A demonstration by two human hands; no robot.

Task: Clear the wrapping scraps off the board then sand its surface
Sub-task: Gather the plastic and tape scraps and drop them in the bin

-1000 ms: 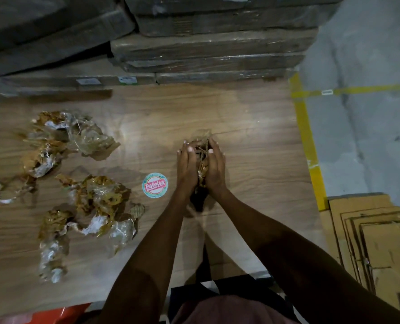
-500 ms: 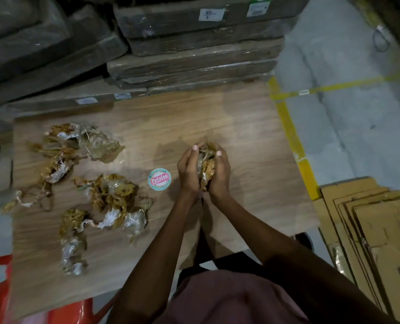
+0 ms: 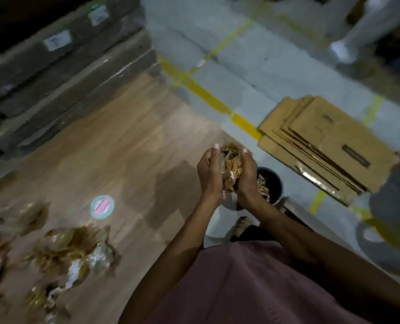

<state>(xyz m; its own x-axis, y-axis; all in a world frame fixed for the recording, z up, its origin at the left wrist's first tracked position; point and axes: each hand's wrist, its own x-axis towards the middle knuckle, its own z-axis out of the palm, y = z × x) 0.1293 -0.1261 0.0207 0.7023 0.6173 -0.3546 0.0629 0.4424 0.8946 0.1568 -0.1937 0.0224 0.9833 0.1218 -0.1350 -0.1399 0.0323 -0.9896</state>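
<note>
I see a wood-grain brown board point(image 3: 115, 146) over a grey concrete floor point(image 3: 252, 73) with yellow tape lines. My left hand point(image 3: 209, 174) and right hand point(image 3: 247, 174) each grip one wad of crumpled brown wrapping scrap point(image 3: 231, 164), above a black bin point(image 3: 272, 181). More blurred scraps point(image 3: 72, 249) lie on the board beside one round sticker point(image 3: 102, 206).

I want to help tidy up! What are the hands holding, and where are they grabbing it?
Both hands, left hand and right hand, cup a wad of wrapping scraps between the palms, fingers curled round its two sides.
</note>
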